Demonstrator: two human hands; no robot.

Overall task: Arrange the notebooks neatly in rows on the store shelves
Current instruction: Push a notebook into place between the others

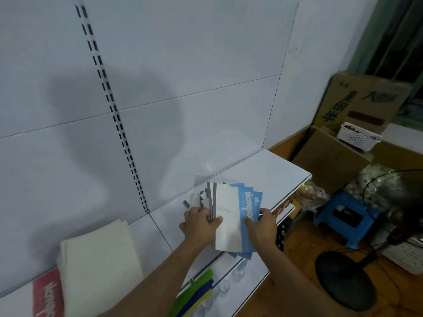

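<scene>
Both hands (201, 223) (261, 225) hold fanned notebooks (231, 216) on white shelf (270, 170).

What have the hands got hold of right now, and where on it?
A fanned stack of notebooks over the shelf. The left hand grips its left edge; the right hand grips the lower right edge.

A white panel wall (206, 65) stands behind; at right, a wooden floor (304, 271) holds a blue stool (348, 216), a black fan (377, 202) and cardboard boxes (359, 101).

Both bare forearms reaching forward, left hand (199, 225) fingers curled, gripping, right hand (261, 225) fingers curled, gripping
</scene>
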